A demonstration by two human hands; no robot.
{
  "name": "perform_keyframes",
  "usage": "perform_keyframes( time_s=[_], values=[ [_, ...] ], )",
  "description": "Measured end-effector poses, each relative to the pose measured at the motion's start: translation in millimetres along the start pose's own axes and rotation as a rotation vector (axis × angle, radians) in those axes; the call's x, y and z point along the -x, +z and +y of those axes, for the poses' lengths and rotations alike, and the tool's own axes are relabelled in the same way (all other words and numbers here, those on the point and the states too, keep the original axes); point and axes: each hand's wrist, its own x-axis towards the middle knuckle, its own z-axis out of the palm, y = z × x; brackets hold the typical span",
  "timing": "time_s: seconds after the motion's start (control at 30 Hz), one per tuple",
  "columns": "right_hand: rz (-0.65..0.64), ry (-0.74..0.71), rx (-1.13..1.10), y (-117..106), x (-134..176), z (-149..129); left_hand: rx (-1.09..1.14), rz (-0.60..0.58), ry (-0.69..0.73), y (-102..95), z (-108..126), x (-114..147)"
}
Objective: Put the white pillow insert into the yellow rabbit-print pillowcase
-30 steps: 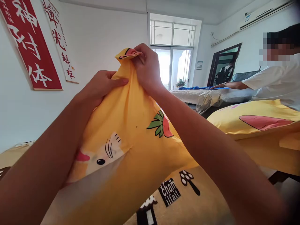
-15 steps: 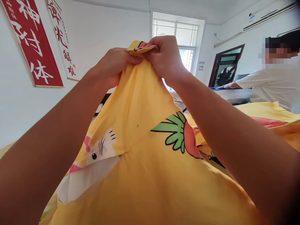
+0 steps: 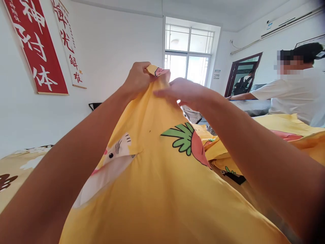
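A yellow duvet cover (image 3: 152, 176), printed with a radish and a white cartoon animal, is pulled up into a peak in front of me. White material (image 3: 104, 181) shows through a slit on its left side. My left hand (image 3: 139, 79) is closed round the bunched cloth at the peak, where a bit of pink print folds over. Slightly lower on the right, my right hand (image 3: 186, 91) lies against the cloth with its fingers stretched toward the left; it is a little blurred, and some of its fingers are hidden.
More yellow printed bedding (image 3: 274, 123) lies on the right. Beyond it a person in a white shirt (image 3: 291, 93) reaches over a surface. Beige patterned bedding (image 3: 20, 166) is at the left. A window (image 3: 189, 51) and hanging scrolls (image 3: 38, 47) are on the walls.
My right hand has loosened from the peak and moved down, its fingers now straighter. My left hand, still gripping, has shifted right and slightly lower with the cloth.
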Motion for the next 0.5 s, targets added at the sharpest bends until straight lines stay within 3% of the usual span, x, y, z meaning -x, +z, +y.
perform_keyframes(
  time_s=[0.03, 0.17, 0.3, 0.43, 0.5],
  values=[
    [-0.052, 0.061, 0.002, 0, 6, 3, -0.041, 0.023, 0.036, 1.1, -4, 0],
    [0.003, 0.111, 0.017, -8, 19, 18, -0.074, -0.024, 0.095, 0.2, -19, 5],
    [0.013, 0.375, 0.154, -16, 12, 27, -0.001, -0.095, 0.067, 12.4, -28, 13],
    [0.084, 0.281, -0.132, 3, 5, 32, -0.064, -0.133, 0.079, 36.0, -29, 14],
    [0.127, 0.252, -0.287, 13, 6, 38, -0.021, -0.145, 0.049, 37.6, -34, 15]
  ],
)
